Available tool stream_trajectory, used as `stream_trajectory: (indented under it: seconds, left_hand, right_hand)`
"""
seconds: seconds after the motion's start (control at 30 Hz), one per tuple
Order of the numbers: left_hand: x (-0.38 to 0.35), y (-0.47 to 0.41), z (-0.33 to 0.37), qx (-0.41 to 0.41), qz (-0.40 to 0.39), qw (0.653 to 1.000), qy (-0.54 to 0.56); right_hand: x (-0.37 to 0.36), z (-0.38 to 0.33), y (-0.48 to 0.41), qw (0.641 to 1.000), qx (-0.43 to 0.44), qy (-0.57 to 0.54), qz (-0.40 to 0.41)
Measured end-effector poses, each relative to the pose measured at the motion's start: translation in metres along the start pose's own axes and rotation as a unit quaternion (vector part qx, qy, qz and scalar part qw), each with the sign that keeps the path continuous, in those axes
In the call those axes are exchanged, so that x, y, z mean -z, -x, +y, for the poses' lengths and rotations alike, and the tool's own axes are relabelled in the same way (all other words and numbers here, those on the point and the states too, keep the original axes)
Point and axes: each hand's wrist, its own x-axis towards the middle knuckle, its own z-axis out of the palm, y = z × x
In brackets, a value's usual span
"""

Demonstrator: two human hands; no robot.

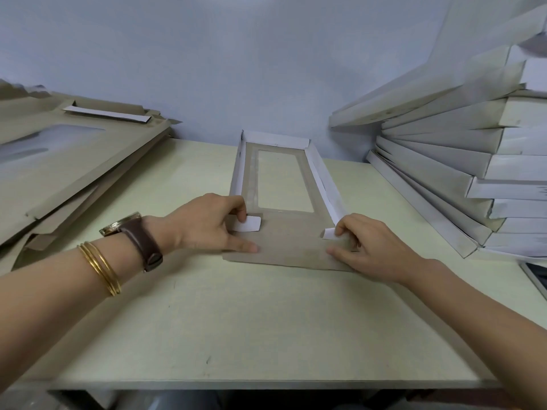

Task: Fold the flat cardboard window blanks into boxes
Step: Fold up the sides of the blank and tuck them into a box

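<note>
Bare forearms reach in from the bottom corners over a pale yellow-green surface (pixel 236 321). The left wrist carries a brown-strapped wristwatch (pixel 139 235) and thin gold bangles (pixel 100 267). In the middle of the surface, lying lengthwise away from the person, is a brown cardboard window blank (pixel 290 241), partly folded. Its far end wall and two long side walls stand up showing white faces around a clear rectangular window (pixel 284 179), while the near flap lies flat. The left hand (pixel 207 226) is at the near left corner, its fingers (pixel 241 213) curled over a small white rounded tab (pixel 251 224) and its thumb stretched flat on the near flap. The right hand (pixel 379 250) mirrors it at the near right corner, fingers (pixel 344 229) curled on a second white tab (pixel 329 234), thumb pressing the flap. A heap of flat brown blanks (pixel 74 161) lies to the left. A leaning stack of folded white boxes (pixel 473 173) stands on the right, before a pale blue wall (pixel 266 69).
</note>
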Motion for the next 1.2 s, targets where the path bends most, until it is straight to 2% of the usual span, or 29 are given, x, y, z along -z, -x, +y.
stream_trajectory:
  seconds: [0.1,0.2,0.63,0.8,0.87,0.97,1.07,1.2]
  left_hand:
    - [0.007,0.003,0.007,0.002,-0.056,0.997,-0.055]
    - [0.009,0.004,0.011,-0.003,-0.081,0.992,-0.098]
    - [-0.013,0.009,0.009,-0.057,0.028,0.985,-0.163]
    - [-0.013,0.006,0.003,-0.063,0.050,0.988,-0.131]
    - [-0.011,0.006,0.003,-0.049,0.056,0.995,-0.072]
    - [-0.007,0.002,0.005,-0.018,0.039,0.999,0.008]
    - [-0.005,-0.002,0.005,-0.001,0.026,0.999,0.024]
    - [-0.002,-0.006,0.003,0.031,0.047,0.997,0.049]
  right_hand:
    - [0.005,0.001,0.003,0.997,-0.026,0.016,-0.066]
    - [0.010,-0.002,0.005,0.993,-0.014,0.061,-0.102]
    - [0.010,-0.003,0.004,0.987,0.018,0.140,-0.080]
    - [0.010,0.000,-0.001,0.991,0.040,0.121,-0.033]
    - [0.011,0.002,-0.005,0.994,0.035,0.099,-0.019]
    - [0.016,0.005,-0.011,0.998,0.012,0.057,-0.021]
    - [0.022,0.006,-0.017,0.999,-0.015,0.015,-0.027]
    - [0.025,0.007,-0.021,0.995,-0.073,-0.049,-0.052]
